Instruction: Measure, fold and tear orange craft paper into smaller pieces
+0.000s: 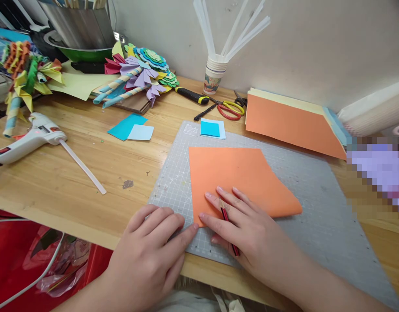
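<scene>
An orange paper sheet [238, 180] lies folded on the grey cutting mat [316, 195]. My right hand [245, 229] presses flat on the sheet's near corner, fingers stretched out, with a red and black pencil [228, 223] tucked between two fingers. My left hand [154, 255] rests at the mat's near left edge, fingers loosely curled, its index fingertip touching the sheet's near corner.
A white glue gun [27, 138] with a glue stick lies at the left. Blue paper squares [212, 128], red and yellow scissors [230, 108], a stack of orange paper [290, 123], a cup [214, 76] of glue sticks and paper flowers [141, 73] stand behind the mat.
</scene>
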A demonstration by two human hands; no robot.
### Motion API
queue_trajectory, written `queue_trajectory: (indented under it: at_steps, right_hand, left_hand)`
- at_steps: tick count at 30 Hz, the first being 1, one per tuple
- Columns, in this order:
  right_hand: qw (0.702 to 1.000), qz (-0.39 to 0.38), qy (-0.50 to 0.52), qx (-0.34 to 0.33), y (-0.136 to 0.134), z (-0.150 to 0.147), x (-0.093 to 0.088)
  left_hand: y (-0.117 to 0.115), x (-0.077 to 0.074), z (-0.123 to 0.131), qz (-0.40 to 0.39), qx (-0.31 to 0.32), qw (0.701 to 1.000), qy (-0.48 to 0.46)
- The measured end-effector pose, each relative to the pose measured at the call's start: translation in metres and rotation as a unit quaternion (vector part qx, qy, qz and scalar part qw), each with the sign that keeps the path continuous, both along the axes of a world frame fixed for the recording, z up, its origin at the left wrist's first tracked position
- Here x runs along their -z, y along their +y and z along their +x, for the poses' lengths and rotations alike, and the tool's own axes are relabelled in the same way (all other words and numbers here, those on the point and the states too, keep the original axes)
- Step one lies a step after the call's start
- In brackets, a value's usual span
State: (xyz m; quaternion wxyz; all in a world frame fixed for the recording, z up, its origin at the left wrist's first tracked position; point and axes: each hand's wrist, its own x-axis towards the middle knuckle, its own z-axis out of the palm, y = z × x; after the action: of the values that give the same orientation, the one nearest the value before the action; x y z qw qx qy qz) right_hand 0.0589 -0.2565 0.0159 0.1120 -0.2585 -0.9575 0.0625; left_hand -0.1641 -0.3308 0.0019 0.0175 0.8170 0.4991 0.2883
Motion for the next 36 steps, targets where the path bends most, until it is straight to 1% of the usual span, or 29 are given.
queue_trajectory:
  at_steps: [12,20,25,36]
  right_hand:
    - [1.000,-0.006,-0.002,-0.001,0.0008,0.0000,-0.0002]
    - [1.000,-0.007,0.000,0.002,0.0015,-0.0003,-0.0001]
    - [1.000,-0.001,0.000,0.001,0.0012,-0.0007,-0.0011]
    - [1.000,0.019,-0.018,-0.009,0.0007,-0.0001,0.0003]
  left_hand:
    - [0.0005,-0.0014,0.0003,0.002,0.003,1.000,-0.008]
    - [-0.0005,-0.0003,0.0005,0.020,-0.010,1.000,-0.018]
    - [-0.0006,0.0003,0.0008,0.006,-0.007,1.000,-0.009]
    - [-0.0019,0.0013,-0.0001,0.020,-0.010,1.000,0.016]
